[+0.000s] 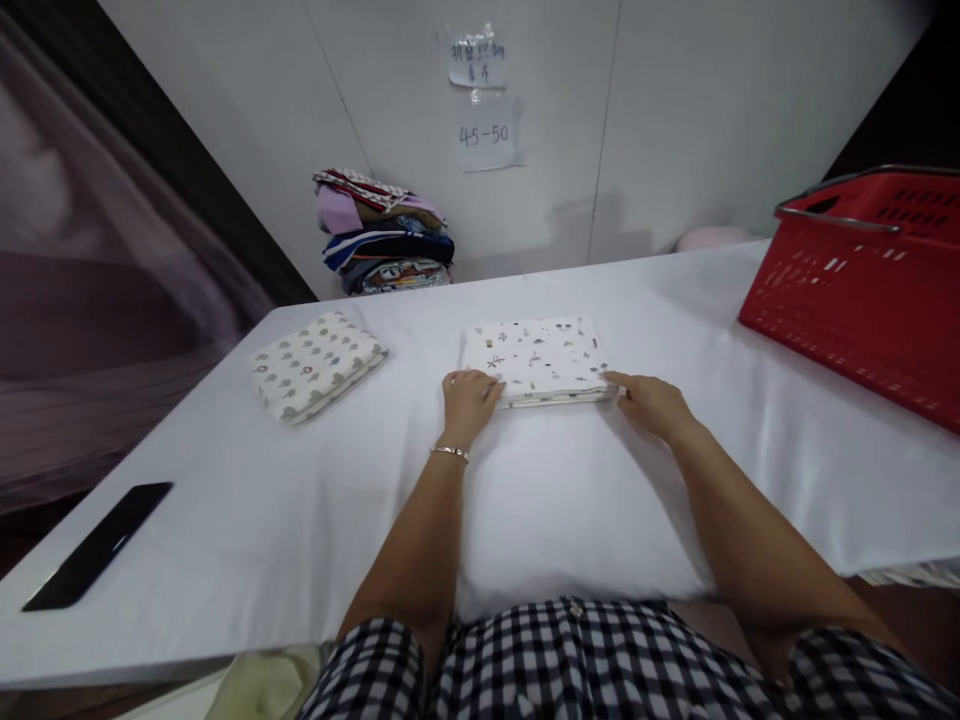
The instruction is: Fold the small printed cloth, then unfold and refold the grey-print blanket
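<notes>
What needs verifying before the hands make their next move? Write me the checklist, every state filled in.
1. Left hand at the folded white fabric with small scattered motifs: ok, at its near left corner.
2. Right hand at the same fabric: ok, fingertips at its near right corner.
3. That fabric lying flat on the white-covered table: ok.
4. Folded white fabric with grey rounded motifs apart from the hands: ok, off to the left.
5. Red perforated plastic basket apart from the right hand: ok, farther right.
6. Underside of the fabric between the hands smooth: cannot tell, hidden.
</notes>
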Tool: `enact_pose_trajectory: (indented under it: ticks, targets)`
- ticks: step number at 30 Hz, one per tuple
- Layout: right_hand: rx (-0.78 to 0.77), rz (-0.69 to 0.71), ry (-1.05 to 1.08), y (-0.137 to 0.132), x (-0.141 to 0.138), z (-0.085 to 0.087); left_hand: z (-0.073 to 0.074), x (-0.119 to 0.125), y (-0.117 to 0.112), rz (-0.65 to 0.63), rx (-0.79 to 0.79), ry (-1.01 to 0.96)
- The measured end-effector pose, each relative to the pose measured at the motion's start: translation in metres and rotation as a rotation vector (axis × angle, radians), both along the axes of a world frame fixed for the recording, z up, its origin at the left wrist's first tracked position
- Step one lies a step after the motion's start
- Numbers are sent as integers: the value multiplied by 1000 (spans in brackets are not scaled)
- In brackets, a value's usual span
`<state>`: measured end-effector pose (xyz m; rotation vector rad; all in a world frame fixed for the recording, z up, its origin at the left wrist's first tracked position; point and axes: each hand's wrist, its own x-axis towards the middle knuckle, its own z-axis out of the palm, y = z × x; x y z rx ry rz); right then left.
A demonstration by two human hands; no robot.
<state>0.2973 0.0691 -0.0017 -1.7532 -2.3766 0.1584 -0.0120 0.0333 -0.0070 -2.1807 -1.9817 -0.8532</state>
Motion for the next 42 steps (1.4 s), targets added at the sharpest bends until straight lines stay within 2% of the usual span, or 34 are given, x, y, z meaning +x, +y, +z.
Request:
enact_pose_trajectory:
  ticks: [3,5,8,16,22,31,42]
  targets:
    - [218,70,89,-5,-12,0,-3,10,0,-109,24,-14]
    - [337,200,176,-6,-23,-2,-6,14,0,-156,19,-16]
    - [356,357,208,-6,-39,-8,-9,16,2,-174,2,-26]
    - [352,264,189,2,-48,-19,-12,18,5,-168,25,-12]
    - [404,305,243,6,-45,-24,-12,19,4,-169,41,-2]
    - [325,394,222,3,-37,-23,-15,7,-3,-231,-56,55]
    - [349,332,226,5,-42,-26,-20,8,-1,-180,-6,56]
